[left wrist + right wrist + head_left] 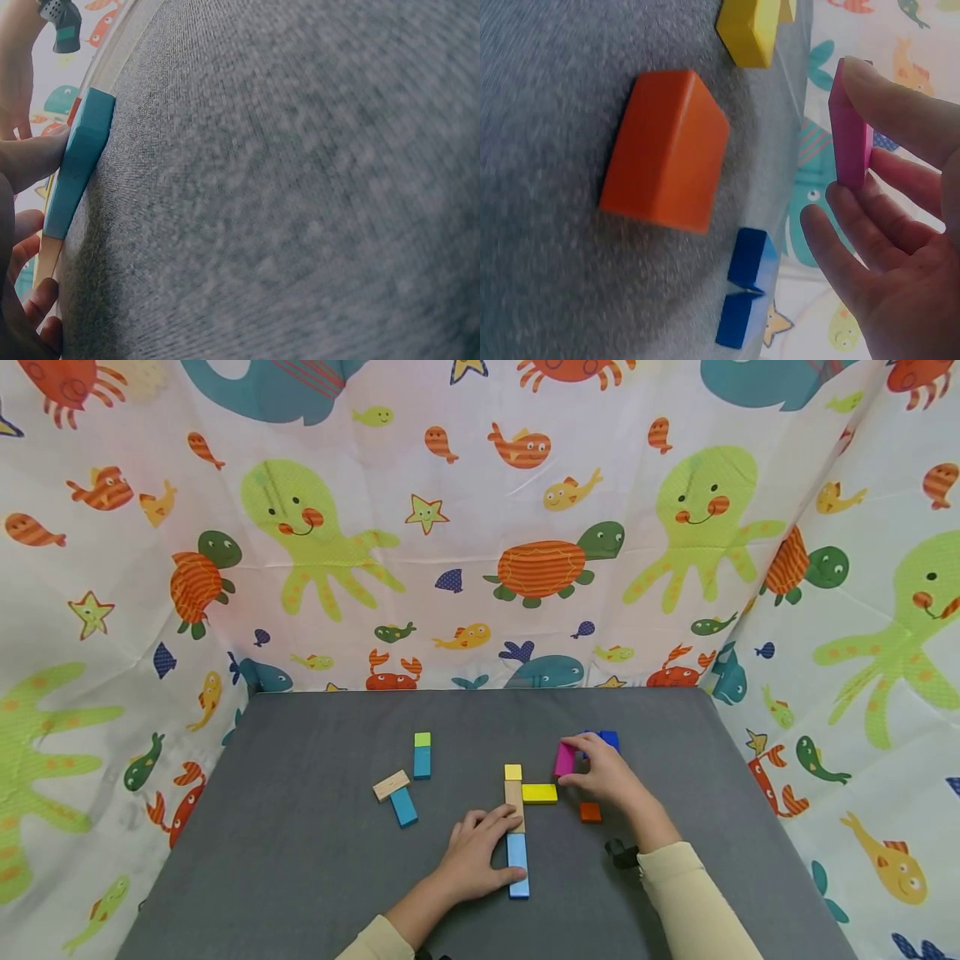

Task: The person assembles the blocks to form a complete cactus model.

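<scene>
My right hand [606, 770] pinches a magenta block [850, 135] between thumb and fingers, above the table in the right wrist view. Two dark blue blocks [748, 259] lie just beyond it, and an orange block [664, 150] lies nearer. My left hand [476, 853] rests along a row of blocks, fingers loosely bent. Its thumb touches the light blue block [517, 864], and its fingertips lie at the wooden block [513, 793]. A small yellow block [513, 772] tops the row at the far end. One longer yellow block [540, 793] sticks out to the right from the wooden one.
On the left of the grey table [300, 860], a lime block [422, 739] adjoins a blue block [422, 763]. Nearer, a tilted wooden block [391, 785] meets another blue block [403, 807]. A sea-animal patterned curtain [450, 468] surrounds the table's back and sides.
</scene>
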The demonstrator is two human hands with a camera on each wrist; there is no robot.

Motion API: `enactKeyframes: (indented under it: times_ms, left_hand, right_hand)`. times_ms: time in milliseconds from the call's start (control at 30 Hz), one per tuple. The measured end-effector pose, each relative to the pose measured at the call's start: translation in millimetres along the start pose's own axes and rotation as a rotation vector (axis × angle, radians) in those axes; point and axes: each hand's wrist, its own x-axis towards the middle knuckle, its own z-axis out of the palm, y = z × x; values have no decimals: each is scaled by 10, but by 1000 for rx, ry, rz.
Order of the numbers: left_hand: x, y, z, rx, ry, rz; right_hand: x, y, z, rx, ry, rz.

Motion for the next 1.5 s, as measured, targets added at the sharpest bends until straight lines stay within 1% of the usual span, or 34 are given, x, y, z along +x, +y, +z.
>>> enactKeyframes:
  times_ms: [233, 500, 600, 867, 1000, 1133, 1200, 1300, 1367, 1500]
  left_hand:
    - [5, 8, -13, 6, 3, 7]
    - [6, 36, -24, 1, 13, 28]
    - [7, 46, -23, -5, 10, 25]
    - [-1, 48, -23, -5, 11, 17]
    - [3, 35, -11, -16, 23, 28]
    - [8, 33, -15, -15, 23, 24]
    - [6, 25, -10, -18, 26, 24]
    - [-2, 27, -18, -17, 23, 22]
    - [-11, 25, -23, -23, 23, 22]
    - [-26, 29, -29, -26, 18, 13]
  right_hand:
    - [78, -20, 115, 10, -12, -12]
    - [131, 17, 199, 17, -24, 17]
    - [137, 33, 220, 17, -33, 31]
    - [145, 54, 236, 27, -50, 47]
    - [149, 51, 234, 34, -72, 39]
    - [152, 55, 232, 32, -94, 45]
    - [153, 64, 231, 28, -101, 30]
    - [148, 62, 223, 45, -92, 1]
    - [144, 57, 215, 54, -71, -28]
    - [139, 59, 183, 82, -19, -26]
